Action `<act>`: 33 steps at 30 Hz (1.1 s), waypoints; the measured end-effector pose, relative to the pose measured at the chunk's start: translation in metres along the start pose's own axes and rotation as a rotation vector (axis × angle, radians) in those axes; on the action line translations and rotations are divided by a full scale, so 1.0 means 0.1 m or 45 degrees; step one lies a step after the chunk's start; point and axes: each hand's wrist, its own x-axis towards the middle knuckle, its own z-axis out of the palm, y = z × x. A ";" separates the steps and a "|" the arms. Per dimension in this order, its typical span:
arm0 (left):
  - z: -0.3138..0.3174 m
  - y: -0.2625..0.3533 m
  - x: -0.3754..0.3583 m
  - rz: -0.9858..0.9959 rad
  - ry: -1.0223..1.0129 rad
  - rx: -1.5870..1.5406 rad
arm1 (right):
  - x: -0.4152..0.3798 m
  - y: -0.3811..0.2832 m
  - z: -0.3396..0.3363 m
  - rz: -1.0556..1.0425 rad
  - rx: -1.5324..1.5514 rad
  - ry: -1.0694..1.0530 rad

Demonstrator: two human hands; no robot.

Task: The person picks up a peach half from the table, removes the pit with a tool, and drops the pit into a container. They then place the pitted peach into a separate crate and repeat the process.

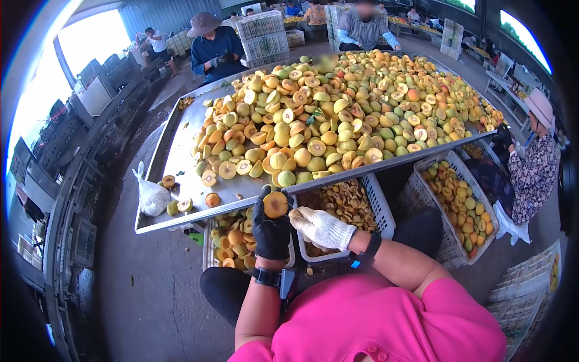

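Note:
My left hand (271,232), in a black glove, holds a halved fruit (275,205) with its cut face up, just off the near edge of the metal table (181,208). Touching or almost touching the fruit's right side, my right hand (319,227) wears a white knitted glove, its fingers pressed together; whether it holds something small is hidden. Beyond both hands a large heap of halved fruit (289,130) covers much of the table. Beneath them are a crate of fruit halves (232,238) and a white basket of small cut pieces (381,208).
A white plastic bag (151,194) lies at the table's left corner, near several loose halves. To the right stands a crate of whole-looking fruit (461,208), beside a seated person (534,163). Two people work across the table; stacked crates (264,37) rise behind them.

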 end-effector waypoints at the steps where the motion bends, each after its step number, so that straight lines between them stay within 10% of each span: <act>1: 0.00 -0.03 -0.01 -0.091 0.020 -0.268 | 0.06 0.12 0.04 -0.117 -0.020 0.046; 14: 0.09 -0.21 -0.10 -0.123 0.101 -0.516 | 0.14 0.34 0.21 -0.474 -0.292 0.099; 17: 0.05 -0.28 -0.10 0.365 0.084 0.505 | 0.18 0.52 0.24 -0.776 -0.630 0.139; 18: 0.04 -0.27 -0.10 0.150 0.125 0.205 | 0.19 0.55 0.24 -0.865 -0.745 0.151; 20: 0.02 -0.22 -0.07 -0.281 0.204 -0.397 | 0.17 0.56 0.29 -0.648 -0.301 0.056; 24: 0.13 0.04 -0.11 -0.132 0.217 -0.067 | -0.05 0.08 0.11 0.262 0.484 -0.317; 27: 0.02 -0.10 -0.10 0.054 0.066 0.437 | -0.10 0.14 0.07 0.384 0.790 -0.517; 29: -0.08 -0.08 -0.06 -0.434 -0.054 -0.192 | -0.11 0.17 0.05 0.469 0.843 -0.596; 33: -0.12 -0.05 -0.08 -0.370 -0.227 0.022 | -0.14 0.30 0.09 0.562 1.143 -0.808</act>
